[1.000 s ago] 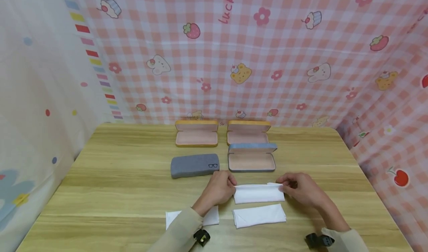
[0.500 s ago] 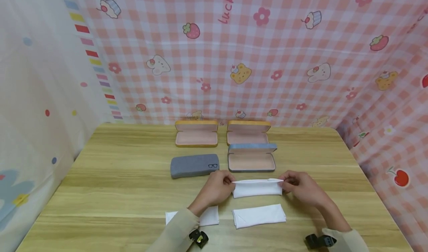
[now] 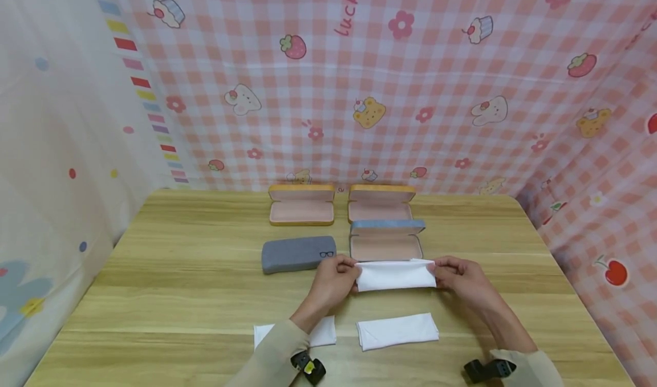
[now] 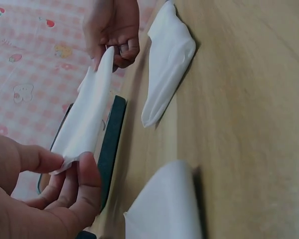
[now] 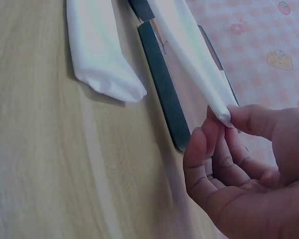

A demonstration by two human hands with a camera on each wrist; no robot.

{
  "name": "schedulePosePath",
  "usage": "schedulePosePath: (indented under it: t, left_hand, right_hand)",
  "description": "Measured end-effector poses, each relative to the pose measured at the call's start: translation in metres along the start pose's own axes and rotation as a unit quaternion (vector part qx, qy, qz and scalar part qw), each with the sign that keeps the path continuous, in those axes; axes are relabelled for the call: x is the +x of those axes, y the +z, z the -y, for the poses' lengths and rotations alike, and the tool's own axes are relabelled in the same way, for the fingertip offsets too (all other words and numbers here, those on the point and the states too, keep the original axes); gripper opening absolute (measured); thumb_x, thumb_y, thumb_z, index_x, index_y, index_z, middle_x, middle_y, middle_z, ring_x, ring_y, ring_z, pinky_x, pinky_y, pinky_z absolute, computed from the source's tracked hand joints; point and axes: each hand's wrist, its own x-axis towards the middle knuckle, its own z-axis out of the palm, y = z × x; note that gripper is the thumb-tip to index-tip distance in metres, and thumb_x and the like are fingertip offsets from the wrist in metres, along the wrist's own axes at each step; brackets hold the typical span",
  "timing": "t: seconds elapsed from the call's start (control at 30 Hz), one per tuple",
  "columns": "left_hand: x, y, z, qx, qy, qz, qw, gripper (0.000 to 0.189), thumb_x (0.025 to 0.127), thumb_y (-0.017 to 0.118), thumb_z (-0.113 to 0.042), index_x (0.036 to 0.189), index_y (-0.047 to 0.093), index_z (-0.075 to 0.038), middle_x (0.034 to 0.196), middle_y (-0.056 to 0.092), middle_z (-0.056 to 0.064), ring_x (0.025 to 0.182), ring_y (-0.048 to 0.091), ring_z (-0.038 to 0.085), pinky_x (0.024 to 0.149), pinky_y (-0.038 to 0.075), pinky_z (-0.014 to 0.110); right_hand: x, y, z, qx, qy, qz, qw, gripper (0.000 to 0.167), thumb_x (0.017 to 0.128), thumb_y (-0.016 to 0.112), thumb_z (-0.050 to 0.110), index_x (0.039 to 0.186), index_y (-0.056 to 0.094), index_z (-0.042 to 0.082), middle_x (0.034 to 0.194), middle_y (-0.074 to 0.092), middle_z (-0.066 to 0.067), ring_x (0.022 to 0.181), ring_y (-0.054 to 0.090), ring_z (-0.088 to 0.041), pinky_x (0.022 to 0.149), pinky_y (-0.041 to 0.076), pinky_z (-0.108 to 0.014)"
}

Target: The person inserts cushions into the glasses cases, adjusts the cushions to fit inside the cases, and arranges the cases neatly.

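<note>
A folded white cloth [image 3: 395, 276] is stretched between both hands, raised above the table just in front of the blue glasses case [image 3: 386, 247], whose lid stands up. My left hand [image 3: 332, 281] pinches the cloth's left end between thumb and fingers. At the opposite end my right hand [image 3: 462, 278] pinches it the same way; in the right wrist view the thumb and fingertips meet on the cloth's corner. The cloth overlaps the front edge of the blue case in the head view. Below it on the table lies another folded white cloth [image 3: 397, 331].
A third white cloth [image 3: 323, 333] lies partly hidden under the left forearm. Left of the blue case is a closed grey glasses case [image 3: 297, 254]. Two orange cases, one left [image 3: 301, 213] and one right [image 3: 380, 209], stand with lids up along the back of the wooden table [image 3: 179, 273].
Both hands have carried the pinched cloth away from the body, from just behind the lying cloth up to the front edge of the blue case. The cases and other cloths have stayed put.
</note>
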Motion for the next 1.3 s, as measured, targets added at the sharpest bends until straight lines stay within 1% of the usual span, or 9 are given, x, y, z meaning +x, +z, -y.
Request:
schedulePosePath:
  t: [0.13, 0.27, 0.5, 0.63, 0.77, 0.87, 1.0, 1.13, 1.3]
  left_hand:
    - [0.002, 0.001, -0.003, 0.002, 0.011, -0.023, 0.9997, 0.015, 0.097, 0.068, -0.011, 0.105, 0.069, 0.002, 0.081, 0.070, 0.011, 0.059, 0.066, 0.015, 0.061, 0.058, 0.030]
    - [0.006, 0.001, -0.005, 0.005, 0.018, -0.041, 0.9990, 0.014, 0.096, 0.070, -0.010, 0.102, 0.070, 0.002, 0.079, 0.070, 0.011, 0.055, 0.065, 0.013, 0.059, 0.058, 0.030]
    - [0.014, 0.000, -0.015, 0.008, 0.028, -0.059, 0.9978, 0.011, 0.096, 0.071, -0.011, 0.097, 0.069, 0.001, 0.074, 0.070, 0.011, 0.053, 0.063, 0.016, 0.055, 0.059, 0.035]
    - [0.020, -0.001, -0.021, 0.022, 0.035, -0.071, 0.9967, 0.011, 0.096, 0.071, -0.011, 0.094, 0.069, 0.001, 0.072, 0.070, 0.010, 0.051, 0.061, 0.014, 0.050, 0.055, 0.027]
    - [0.027, -0.002, -0.026, 0.027, 0.039, -0.082, 0.9955, 0.012, 0.094, 0.072, -0.009, 0.090, 0.070, 0.001, 0.069, 0.070, 0.012, 0.047, 0.060, 0.013, 0.045, 0.049, 0.021]
    - [0.031, -0.002, -0.029, 0.035, 0.039, -0.088, 0.9947, 0.011, 0.093, 0.073, -0.009, 0.089, 0.070, 0.001, 0.067, 0.071, 0.013, 0.046, 0.061, 0.016, 0.043, 0.049, 0.021]
    - [0.036, -0.003, -0.031, 0.055, 0.037, -0.093, 0.9935, 0.010, 0.093, 0.073, -0.009, 0.088, 0.071, 0.000, 0.067, 0.071, 0.012, 0.049, 0.066, 0.024, 0.043, 0.051, 0.024]
    - [0.040, -0.002, -0.032, 0.070, 0.041, -0.098, 0.9919, 0.011, 0.093, 0.074, -0.009, 0.087, 0.071, 0.000, 0.064, 0.071, 0.011, 0.051, 0.069, 0.029, 0.042, 0.053, 0.026]
    - [0.045, -0.002, -0.032, 0.088, 0.047, -0.106, 0.9894, 0.012, 0.092, 0.074, -0.009, 0.084, 0.071, -0.001, 0.059, 0.069, 0.009, 0.052, 0.070, 0.034, 0.040, 0.051, 0.025]
  right_hand:
    - [0.002, 0.001, 0.001, 0.016, 0.010, -0.012, 0.9998, 0.038, 0.100, 0.069, 0.030, 0.120, 0.065, -0.003, 0.091, 0.070, 0.004, 0.085, 0.065, -0.009, 0.078, 0.058, -0.025]
    - [0.004, 0.000, 0.004, 0.008, 0.012, -0.026, 0.9996, 0.037, 0.100, 0.069, 0.031, 0.117, 0.066, -0.001, 0.089, 0.068, 0.004, 0.084, 0.064, -0.009, 0.077, 0.058, -0.025]
    - [0.006, -0.001, 0.012, -0.002, -0.012, -0.036, 0.9993, 0.040, 0.097, 0.072, 0.035, 0.114, 0.067, -0.002, 0.084, 0.070, 0.002, 0.081, 0.066, -0.010, 0.077, 0.060, -0.027]
    - [0.010, -0.003, 0.014, -0.005, -0.017, -0.041, 0.9990, 0.040, 0.097, 0.072, 0.036, 0.113, 0.067, -0.001, 0.082, 0.070, 0.002, 0.079, 0.065, -0.010, 0.075, 0.059, -0.028]
    - [0.015, -0.004, 0.016, -0.011, -0.017, -0.043, 0.9989, 0.040, 0.097, 0.071, 0.037, 0.114, 0.068, 0.001, 0.084, 0.070, 0.002, 0.082, 0.065, -0.011, 0.077, 0.059, -0.028]
    - [0.019, -0.005, 0.017, -0.014, -0.018, -0.040, 0.9990, 0.039, 0.099, 0.069, 0.035, 0.117, 0.068, 0.001, 0.087, 0.070, 0.001, 0.084, 0.066, -0.012, 0.079, 0.059, -0.029]
    - [0.024, -0.007, 0.020, -0.018, -0.017, -0.040, 0.9989, 0.038, 0.100, 0.068, 0.033, 0.118, 0.068, 0.000, 0.088, 0.070, 0.001, 0.084, 0.065, -0.012, 0.077, 0.058, -0.028]
    - [0.029, -0.009, 0.024, -0.026, -0.013, -0.046, 0.9985, 0.039, 0.099, 0.070, 0.037, 0.116, 0.069, 0.002, 0.085, 0.069, 0.001, 0.081, 0.063, -0.013, 0.073, 0.055, -0.028]
    - [0.034, -0.010, 0.027, -0.038, -0.012, -0.057, 0.9976, 0.038, 0.097, 0.071, 0.039, 0.112, 0.071, 0.004, 0.082, 0.067, 0.000, 0.080, 0.060, -0.016, 0.070, 0.052, -0.028]
